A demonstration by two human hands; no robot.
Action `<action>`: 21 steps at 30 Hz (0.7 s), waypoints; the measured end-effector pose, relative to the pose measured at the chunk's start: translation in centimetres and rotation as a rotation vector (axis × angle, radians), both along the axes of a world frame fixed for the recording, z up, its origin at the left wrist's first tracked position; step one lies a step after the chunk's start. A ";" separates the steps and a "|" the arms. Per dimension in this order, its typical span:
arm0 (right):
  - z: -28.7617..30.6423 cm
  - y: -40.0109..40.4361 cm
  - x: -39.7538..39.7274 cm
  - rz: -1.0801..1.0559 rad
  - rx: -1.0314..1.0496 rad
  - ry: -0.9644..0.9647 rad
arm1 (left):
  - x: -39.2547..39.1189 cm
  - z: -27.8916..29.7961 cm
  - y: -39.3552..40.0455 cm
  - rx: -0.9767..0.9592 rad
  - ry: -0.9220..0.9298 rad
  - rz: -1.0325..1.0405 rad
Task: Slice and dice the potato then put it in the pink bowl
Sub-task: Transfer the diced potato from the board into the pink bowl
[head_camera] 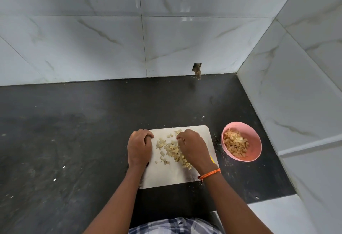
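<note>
Left hand [139,147] curls at the white rectangular cutting board's [172,174] left edge, apparently holding nothing. Right hand [192,145] pinches pale diced potato pieces [172,150]. The round pink plastic bowl [254,141] sits just right, dark worktop [64,141] wide open left.

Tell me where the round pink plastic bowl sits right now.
In the head view, the round pink plastic bowl sits on the dark countertop, right of the white cutting board, near the marble-tiled side wall, holding diced potato.

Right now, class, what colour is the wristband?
Orange, on the right wrist: the wristband shows best in the head view.
</note>
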State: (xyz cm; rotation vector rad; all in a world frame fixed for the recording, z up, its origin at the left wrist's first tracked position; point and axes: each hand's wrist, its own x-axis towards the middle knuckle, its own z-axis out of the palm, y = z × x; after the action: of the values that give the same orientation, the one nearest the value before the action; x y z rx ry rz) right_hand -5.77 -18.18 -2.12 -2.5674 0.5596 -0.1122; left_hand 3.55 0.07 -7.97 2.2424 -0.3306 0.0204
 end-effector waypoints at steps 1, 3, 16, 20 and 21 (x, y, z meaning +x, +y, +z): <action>-0.5 0.3 0.3 0.031 -0.027 0.029 | 0.0 0.0 0.0 0.001 0.000 -0.001; -1.0 0.6 1.0 0.031 -0.078 0.009 | 0.1 0.0 0.0 0.002 -0.004 -0.003; -3.9 3.3 2.7 0.012 -0.111 -0.009 | 0.2 -0.2 -0.2 -0.006 -0.006 0.012; -3.9 5.0 2.9 0.224 -0.147 -0.034 | 0.3 -0.1 -0.3 -0.014 0.031 0.037; -4.0 5.3 2.9 0.298 -0.162 -0.042 | 0.3 -0.2 -0.3 -0.023 0.035 0.034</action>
State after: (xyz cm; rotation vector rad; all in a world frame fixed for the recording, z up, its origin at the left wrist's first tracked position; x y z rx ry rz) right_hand -2.91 -12.87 -6.10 -2.7654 0.1529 -0.1119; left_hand 3.85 -0.20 -8.15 2.2226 -0.2724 0.0035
